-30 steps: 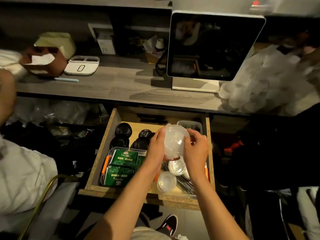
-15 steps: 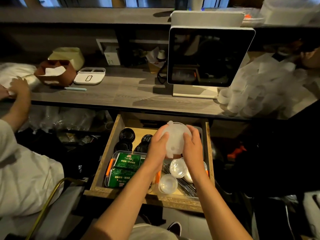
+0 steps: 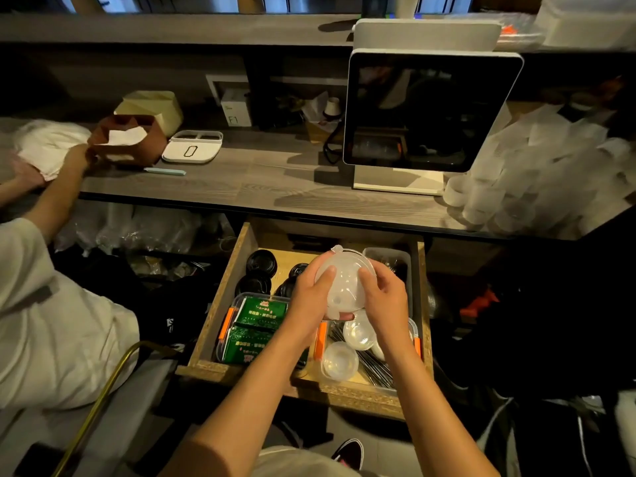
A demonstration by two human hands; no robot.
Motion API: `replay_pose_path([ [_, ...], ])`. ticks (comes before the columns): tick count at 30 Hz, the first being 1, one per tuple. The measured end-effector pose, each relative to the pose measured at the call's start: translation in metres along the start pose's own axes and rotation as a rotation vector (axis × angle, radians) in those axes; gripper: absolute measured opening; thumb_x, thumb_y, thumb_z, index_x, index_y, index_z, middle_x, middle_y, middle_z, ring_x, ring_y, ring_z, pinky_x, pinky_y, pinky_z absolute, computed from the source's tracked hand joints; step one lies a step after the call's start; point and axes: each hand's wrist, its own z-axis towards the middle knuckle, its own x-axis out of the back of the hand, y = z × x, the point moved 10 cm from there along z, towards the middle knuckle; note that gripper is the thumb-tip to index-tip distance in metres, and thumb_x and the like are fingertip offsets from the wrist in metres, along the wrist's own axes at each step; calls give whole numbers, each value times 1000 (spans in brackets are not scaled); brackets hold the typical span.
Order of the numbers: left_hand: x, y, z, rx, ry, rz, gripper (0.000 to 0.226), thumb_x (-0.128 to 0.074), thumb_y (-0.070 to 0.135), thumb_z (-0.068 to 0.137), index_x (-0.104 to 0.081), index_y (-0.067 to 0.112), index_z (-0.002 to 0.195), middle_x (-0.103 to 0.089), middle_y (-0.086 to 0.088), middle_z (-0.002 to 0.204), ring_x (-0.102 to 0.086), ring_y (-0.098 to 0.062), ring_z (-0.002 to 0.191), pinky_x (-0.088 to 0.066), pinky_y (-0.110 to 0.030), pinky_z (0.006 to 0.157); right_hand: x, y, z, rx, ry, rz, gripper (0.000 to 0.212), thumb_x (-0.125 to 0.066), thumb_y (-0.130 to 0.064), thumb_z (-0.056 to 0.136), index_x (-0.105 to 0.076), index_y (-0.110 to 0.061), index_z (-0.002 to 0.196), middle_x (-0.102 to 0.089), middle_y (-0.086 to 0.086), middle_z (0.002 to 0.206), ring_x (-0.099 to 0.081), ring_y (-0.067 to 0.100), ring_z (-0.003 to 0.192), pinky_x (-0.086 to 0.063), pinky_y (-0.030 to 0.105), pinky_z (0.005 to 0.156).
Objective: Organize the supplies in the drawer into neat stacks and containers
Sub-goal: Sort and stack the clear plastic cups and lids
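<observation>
Both hands have drawn closer together since half a second ago, and the translucent round plastic lid (image 3: 345, 282) they carry now sits a little lower over the open wooden drawer (image 3: 220, 297), tilted with its small tab at twelve o'clock.

Counting what lies in the drawer: two clear round plastic lids (image 3: 358, 331) rest loose at five o'clock, on a bundle of thin dark sticks (image 3: 373, 368) inside a clear bin with orange clips (image 3: 321, 339). Two green printed packets (image 3: 265, 313) fill a second clear orange-clipped bin (image 3: 225, 325) at seven o'clock. At least four black round lids (image 3: 261, 262) sit at eleven o'clock; the exact number cannot be told in the dark. One grey plastic tub (image 3: 387, 254) stands at one o'clock.

Both forearms reach up from six o'clock, bare, converging over the drawer. The left hand (image 3: 311, 301) wraps the held lid's nine o'clock edge, thumb laid across its face. The right hand (image 3: 385, 299) clasps the three o'clock edge, thumb also on the face. Fingers of both are curled round the rim, so the pair grips one lid between them.

On the grey wood-grain counter (image 3: 261, 180) at twelve o'clock stands one white-framed touchscreen (image 3: 430, 111). Another person's arm (image 3: 51, 197) stretches across at ten o'clock.
</observation>
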Motion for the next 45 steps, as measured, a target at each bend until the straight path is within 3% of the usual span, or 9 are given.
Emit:
replay_pose_path([
  [4,3,2,-6,40,-50,-47,35,-45,18,106,-60,48,116,-59,3,121,-64,-22,104,-61,-38,61,-4,-3,2,5,-100,-38,21,-58,-30,96,-69,-29,115,-70,-10,105,-65,10,98,-59,32,81],
  [13,14,-8,-2,135,-5,-186,38,-53,46,98,-58,30,132,-56,-8,135,-62,-31,117,-62,-45,66,13,-28,3,140,180,-185,22,-69,-20,91,-74,-17,112,-68,-13,96,-58,-11,84,-47,12,79],
  [19,28,-6,0,164,12,-254,34,-49,44,101,-59,26,127,-57,-10,134,-64,-33,113,-61,-42,60,-3,-45,2,232,176,-345,16,-62,-21,96,-70,-16,108,-70,-6,90,-64,6,80,-53,25,72],
  [22,39,-5,6,128,42,-247,25,-44,34,106,-60,30,123,-53,-6,138,-63,-30,113,-62,-45,64,-4,-49,8,180,182,-218,10,-59,-19,97,-66,-16,104,-63,-16,87,-60,-4,80,-45,9,68],
  [29,63,4,23,86,83,-300,27,-42,33,107,-65,40,119,-52,-4,137,-60,-34,116,-60,-43,66,20,-55,19,70,394,84,11,-59,-16,95,-67,-17,102,-66,-9,89,-62,-5,76,-51,16,64],
  [36,75,17,40,23,33,-266,29,-46,25,105,-61,42,124,-51,-3,138,-58,-32,119,-60,-38,65,-35,-52,26,22,234,-126,14,-59,-17,96,-69,-21,105,-67,-11,93,-63,3,89,-53,23,76],
  [39,84,21,49,25,40,-249,27,-46,33,105,-63,49,117,-52,-2,137,-57,-29,119,-62,-45,70,-50,-50,30,0,225,-162,15,-62,-17,94,-69,-19,108,-68,-7,99,-62,6,94,-54,27,80],
  [41,88,24,55,26,12,-255,25,-48,36,103,-64,50,117,-52,-3,138,-57,-28,120,-61,-51,76,-59,-53,33,8,216,-158,15,-62,-16,94,-68,-18,107,-68,-5,101,-61,6,95,-53,25,80],
  [45,103,32,67,16,54,-236,30,-43,25,106,-61,41,125,-51,3,132,-58,-25,115,-62,-43,68,-60,-56,38,-12,301,-40,17,-57,-8,95,-68,-18,103,-66,-6,99,-62,1,89,-50,17,68],
])
